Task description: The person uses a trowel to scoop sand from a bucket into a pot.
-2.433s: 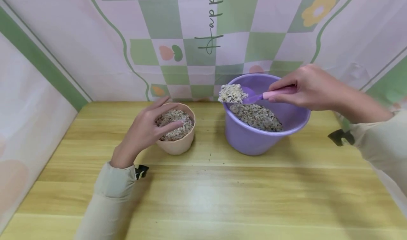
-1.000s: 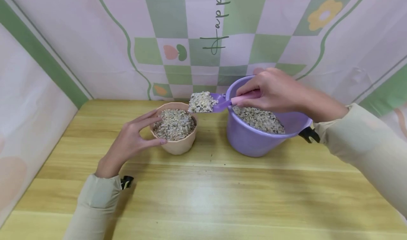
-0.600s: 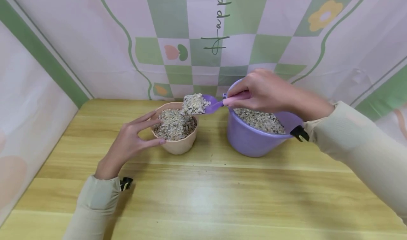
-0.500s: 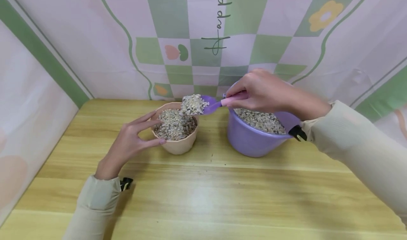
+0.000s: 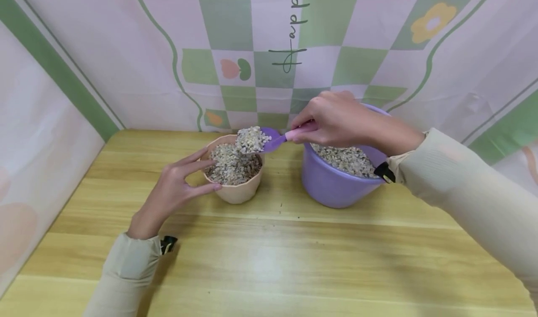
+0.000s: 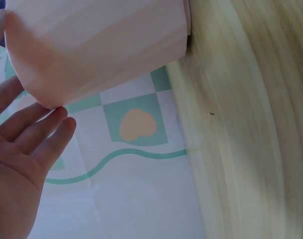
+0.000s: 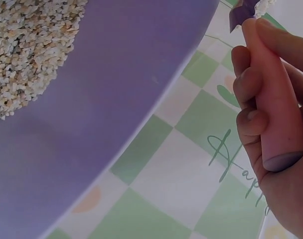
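Note:
In the head view my right hand [image 5: 334, 121] grips the pink handle of a small purple trowel [image 5: 274, 139], its fingers wrapped round it in the right wrist view. A heap of pale gravel [image 5: 251, 138] lies on the blade, above the right rear rim of a peach flower pot [image 5: 239, 193]. Gravel [image 5: 232, 165] also fills much of the pot. My left hand [image 5: 168, 186] holds the pot's rim at its left side, thumb at the front and fingers farther back. Fingertips [image 6: 59, 113] touch the rim in the left wrist view.
A larger purple bucket [image 5: 329, 186], partly filled with gravel [image 5: 346, 160], stands right of the pot, beneath my right forearm. Both stand on a wood-grain table [image 5: 260, 261]. A patterned cloth [image 5: 275, 23] hangs right behind them. A few dark specks lie on the table.
The loaded trowel has moved left from above the bucket to over the pot's edge. My left hand has shifted from above the pot to its rim. The gravel stays on the blade.

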The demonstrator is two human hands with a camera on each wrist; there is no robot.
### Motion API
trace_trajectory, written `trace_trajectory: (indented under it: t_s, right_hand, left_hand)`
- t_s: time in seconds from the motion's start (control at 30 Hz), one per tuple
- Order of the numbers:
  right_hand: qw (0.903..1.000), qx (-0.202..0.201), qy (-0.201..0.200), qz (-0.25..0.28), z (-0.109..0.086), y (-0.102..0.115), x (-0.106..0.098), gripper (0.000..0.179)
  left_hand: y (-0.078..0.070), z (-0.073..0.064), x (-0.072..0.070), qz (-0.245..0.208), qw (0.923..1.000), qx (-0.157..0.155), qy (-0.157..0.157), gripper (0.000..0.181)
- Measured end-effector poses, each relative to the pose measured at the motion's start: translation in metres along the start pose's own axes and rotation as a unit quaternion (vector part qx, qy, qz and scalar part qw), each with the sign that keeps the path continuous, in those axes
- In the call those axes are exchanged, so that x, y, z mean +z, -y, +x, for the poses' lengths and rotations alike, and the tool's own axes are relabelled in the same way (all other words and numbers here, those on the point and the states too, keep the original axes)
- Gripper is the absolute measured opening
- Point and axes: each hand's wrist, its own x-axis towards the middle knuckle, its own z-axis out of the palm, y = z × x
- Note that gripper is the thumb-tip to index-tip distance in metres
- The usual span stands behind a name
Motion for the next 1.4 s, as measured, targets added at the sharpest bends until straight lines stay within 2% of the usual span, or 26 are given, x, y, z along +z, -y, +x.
trace_trajectory:
  t_s: [0.1,0.37,0.73,1.4]
  right_hand:
    - [0.9999,0.005,0.012,-0.002,0.004,0.001,0.000,0.013]
    - [0.9982,-0.029,0.033,0.041,0.011,0.002,0.007,0.015]
    - [0.9980,-0.034,0.052,0.004,0.020,0.006,0.014,0.027]
    - [0.9957,-0.030,0.068,-0.054,0.035,0.019,0.014,0.027]
  left_hand:
    - [0.000,0.000,0.001,0.001,1.0000,-0.001,0.001,0.054]
    - [-0.002,-0.001,0.001,-0.008,0.9997,-0.022,0.001,0.045]
    - [-0.003,-0.002,0.001,-0.011,0.9995,-0.028,0.001,0.038]
    - [-0.002,-0.003,0.002,-0.014,0.9988,-0.048,0.001,0.029]
